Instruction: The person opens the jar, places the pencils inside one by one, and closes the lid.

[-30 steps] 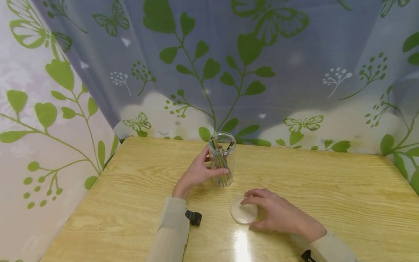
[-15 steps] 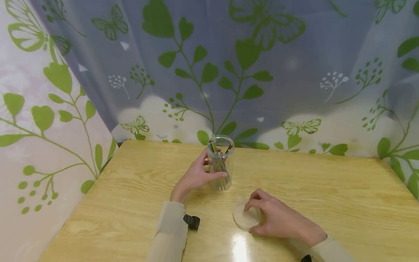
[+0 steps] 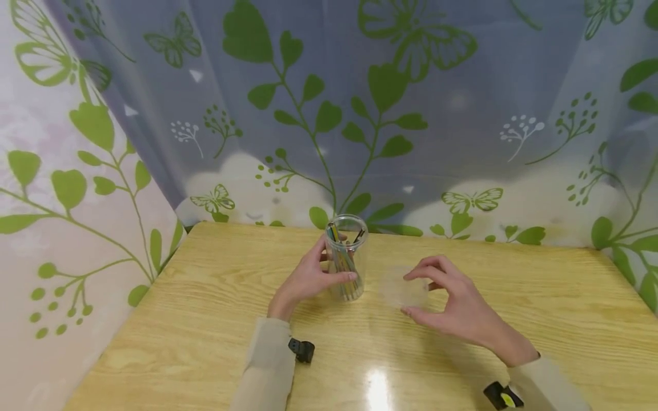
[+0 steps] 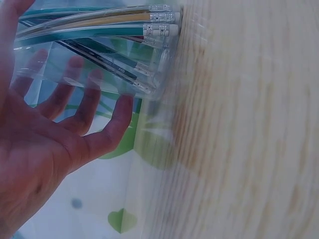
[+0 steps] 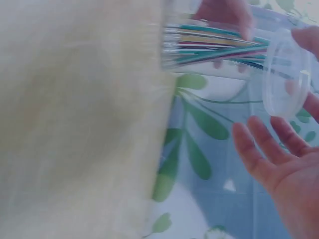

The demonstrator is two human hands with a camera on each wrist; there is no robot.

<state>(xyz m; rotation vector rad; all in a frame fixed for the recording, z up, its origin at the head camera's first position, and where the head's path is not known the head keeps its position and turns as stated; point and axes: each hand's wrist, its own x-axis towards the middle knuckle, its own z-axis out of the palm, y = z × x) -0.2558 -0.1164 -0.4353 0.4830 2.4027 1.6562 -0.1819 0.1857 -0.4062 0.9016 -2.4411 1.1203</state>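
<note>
A clear plastic jar stands upright on the table with its top uncovered. Several pencils lean inside it, eraser ends down. My left hand grips the jar from the left, thumb across the front and fingers behind. To the right of the jar, my right hand holds a clear round lid above the table by its edge, between thumb and fingers. Motion blurs the lid in the head view. In the right wrist view the lid appears tilted, with the jar behind it.
The wooden table spreads around both hands. A curtain with green leaves and butterflies hangs along its back edge, and a similar one covers the left side. A black wrist strap sits on the left sleeve.
My right hand has pinched the lid and lifted it off the table, moving it up and away from me. The left hand still holds the jar in the same place.
</note>
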